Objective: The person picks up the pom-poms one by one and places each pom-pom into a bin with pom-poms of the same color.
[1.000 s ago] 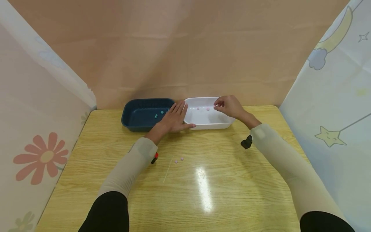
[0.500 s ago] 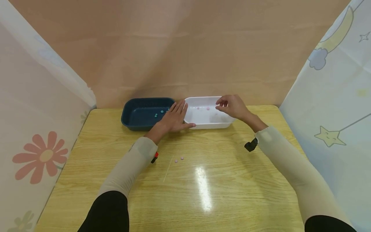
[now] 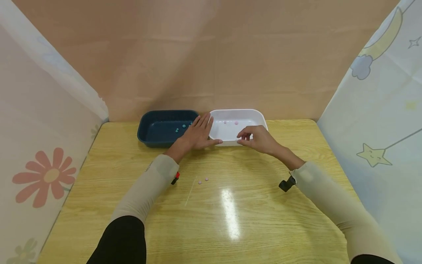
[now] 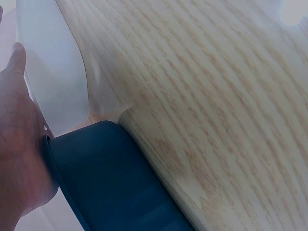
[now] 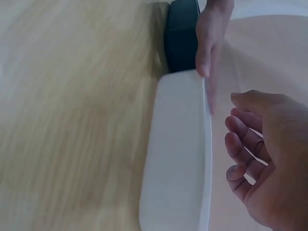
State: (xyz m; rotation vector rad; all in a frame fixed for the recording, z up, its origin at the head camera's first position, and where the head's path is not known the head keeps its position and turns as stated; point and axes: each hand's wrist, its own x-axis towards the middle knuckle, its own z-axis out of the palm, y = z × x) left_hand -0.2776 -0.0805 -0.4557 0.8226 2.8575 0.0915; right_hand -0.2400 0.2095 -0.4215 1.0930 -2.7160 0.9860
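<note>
My left hand lies spread, palm down, across the adjoining rims of a dark blue tray and a white tray. Its thumb reaches along the white tray's front rim. Several small green balls lie in the blue tray, partly covered by that hand. Small pink balls lie on the white tray's floor. Over the white tray's front rim hovers my right hand, fingers loosely bent. In the right wrist view its thumb and fingers hold nothing visible, above the tray's rim.
Two pink balls rest on the wooden table nearer to me, beside a thin pale line. A brown backdrop rises behind the trays. Printed panels stand at both sides.
My right hand has moved from over the inside of the white tray toward me, to its front rim. The left hand has stayed in place.
</note>
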